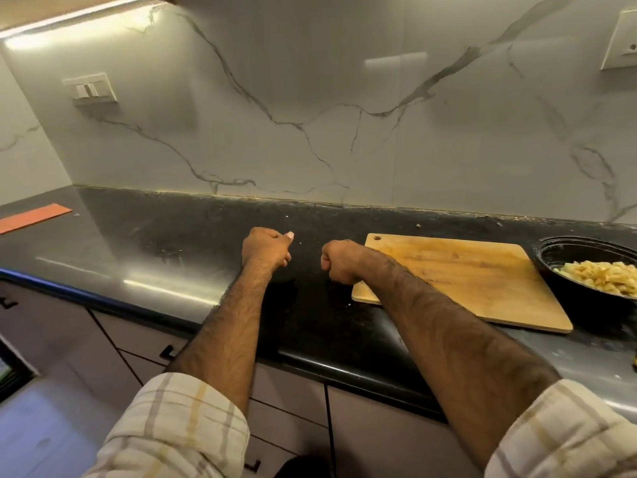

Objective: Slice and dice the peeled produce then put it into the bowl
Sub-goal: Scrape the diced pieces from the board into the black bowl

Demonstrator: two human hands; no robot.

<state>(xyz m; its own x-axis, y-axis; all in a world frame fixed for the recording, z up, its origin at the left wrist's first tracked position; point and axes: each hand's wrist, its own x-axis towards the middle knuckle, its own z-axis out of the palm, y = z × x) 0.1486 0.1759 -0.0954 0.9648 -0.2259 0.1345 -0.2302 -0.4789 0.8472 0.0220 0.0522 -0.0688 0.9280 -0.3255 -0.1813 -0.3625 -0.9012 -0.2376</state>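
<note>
**Board bare, diced produce in bowl, both hands fisted over the table**

Condition of hands: the left hand (265, 250) and the right hand (339, 262) are held side by side, apart, above the dark polished stone table (172, 243), left of the board. The fingers of each are curled tight into a fist. Neither hand shows anything held; a pale spot at the far edge of the left fist may be a thumbnail or a scrap, and I cannot tell which.

Location of task item: the pale yellow diced produce (599, 279) lies heaped in the black round bowl (551, 251) at the far right, partly cut off by the frame edge. The rectangular light wooden cutting board (465, 277) lies just beside the bowl, bare of pieces. In my judgement the task is at or near completion.

Risks: the bowl's right side is out of view, so its distance from any table edge cannot be confirmed. The right forearm crosses the board's near left corner; a careless sweep could shift the board against the bowl. No knife is visible, so its whereabouts are unverified.

Surroundings: small pale crumbs are scattered on the table near the hands. A flat orange strip (34, 217) lies at the far left. A white veined marble-pattern wall (344, 98) backs the table, carrying a switch plate (90, 88). Nothing stands between the hands and the board.
</note>
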